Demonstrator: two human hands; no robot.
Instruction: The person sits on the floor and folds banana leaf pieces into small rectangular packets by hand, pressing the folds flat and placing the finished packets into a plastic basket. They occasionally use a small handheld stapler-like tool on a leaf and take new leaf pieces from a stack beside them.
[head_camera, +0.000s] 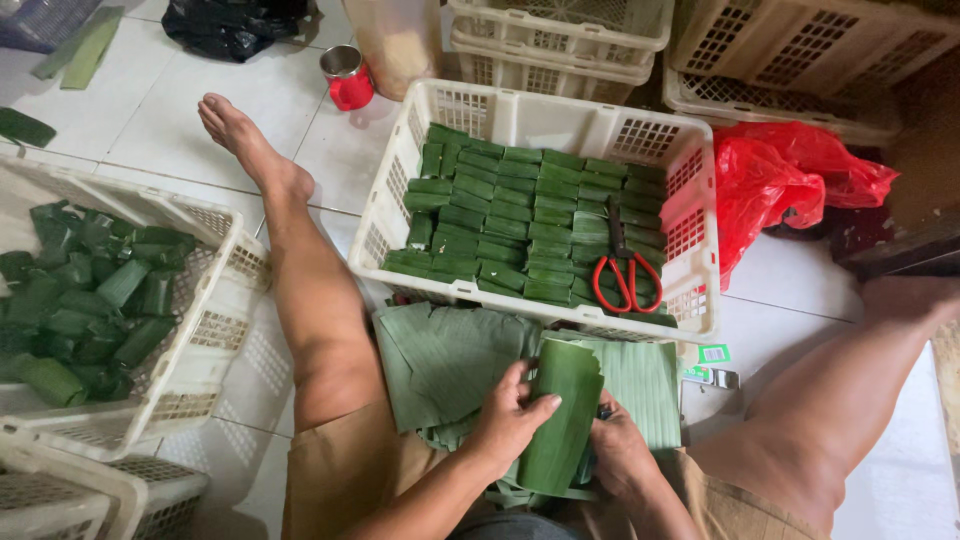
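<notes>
Low centre of view, on the lap: a rolled banana leaf (560, 415) stands near upright, tilted slightly, held between both hands. Left hand (508, 420) at its 9 o'clock, fingers curled round the roll's left side, thumb across the front, closed on it. Right hand (618, 452) at its 4 o'clock, mostly hidden behind the roll, pressed against its lower right edge; it seems to be gripping the leaf, fingers not visible. Under the roll lies a stack of flat leaf sheets (445, 360), spreading toward 10 o'clock and 2 o'clock over the lap and floor. At 12 o'clock from the roll, touching the sheet stack's far edge, a white plastic crate (560, 120) packed with neat rows of green wrapped parcels (510, 220); red-handled scissors (625, 280) lie on the parcels at the crate's near right corner. At 3 o'clock from the crate a red plastic bag (790, 175). At 9 o'clock from the hands, past the bare left leg (300, 270), another white crate (215, 320) with loose green rolls (90, 310) heaped in it. At 11 o'clock, far, a red metal cup (347, 77) on the tiled floor (180, 110). More empty crates (560, 40) stacked at 12 o'clock, far edge.
</notes>
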